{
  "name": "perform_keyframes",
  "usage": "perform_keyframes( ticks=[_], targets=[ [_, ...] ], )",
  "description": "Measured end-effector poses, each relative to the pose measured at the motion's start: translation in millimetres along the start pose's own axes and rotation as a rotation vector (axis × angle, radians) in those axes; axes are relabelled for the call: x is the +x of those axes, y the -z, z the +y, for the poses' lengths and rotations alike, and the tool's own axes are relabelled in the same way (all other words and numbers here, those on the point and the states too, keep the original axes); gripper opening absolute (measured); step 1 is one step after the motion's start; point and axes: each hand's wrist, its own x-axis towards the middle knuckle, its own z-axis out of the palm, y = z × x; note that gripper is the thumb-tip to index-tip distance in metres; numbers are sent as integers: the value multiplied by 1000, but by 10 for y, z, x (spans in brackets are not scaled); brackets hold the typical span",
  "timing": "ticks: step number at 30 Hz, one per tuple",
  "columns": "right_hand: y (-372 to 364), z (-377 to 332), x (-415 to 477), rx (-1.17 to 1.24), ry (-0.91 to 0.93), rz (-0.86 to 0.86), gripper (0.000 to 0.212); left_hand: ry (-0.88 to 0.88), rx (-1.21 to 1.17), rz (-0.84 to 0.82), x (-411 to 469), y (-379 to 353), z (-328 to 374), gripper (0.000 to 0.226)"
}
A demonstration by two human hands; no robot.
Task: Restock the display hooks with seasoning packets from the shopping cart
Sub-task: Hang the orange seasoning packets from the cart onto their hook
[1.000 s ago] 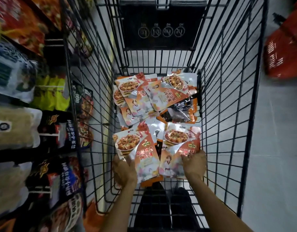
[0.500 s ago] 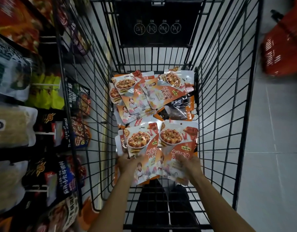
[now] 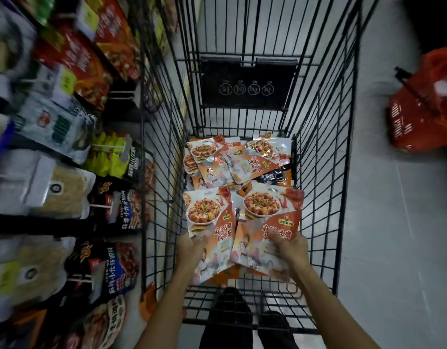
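**Step in hand:** collecting stock from the shopping cart [image 3: 325,172].

**Hands:** The left hand [image 3: 192,248] grips the left packet [image 3: 210,217] near its lower edge. The right hand [image 3: 290,250] grips the right packet [image 3: 270,210] likewise, fingers [image 3: 275,239] curled over its face. Both packets are inside the cart, nearer than the loose packets [image 3: 237,159] at its far end.

**Next move, as judged:** carry them left to the display hooks [image 3: 109,147] and thread the hang-holes on.

**Not determinable:** whether more packets lie stacked under each one, where the hang-holes are, and whether any hook is free, as the shelving is blurred.
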Motion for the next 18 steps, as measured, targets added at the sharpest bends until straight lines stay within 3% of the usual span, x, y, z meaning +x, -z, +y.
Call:
perform_keyframes(
  ticks=[2,4,13,18],
  targets=[
    [34,-254,-122,-17,55,-49,19,-45,-38,33,-136,190,140,40],
    [74,-508,-254,-27,121,-131,19,-84,-73,72,-330,407,312,48],
    [30,-1565,-1311,-186,496,-547,35,-361,-317,459,-1740,1419,739,20],
    [-262,-1818,-2207,-233,619,-832,48,-444,-416,691,-2892,2050,558,30]
  ],
)
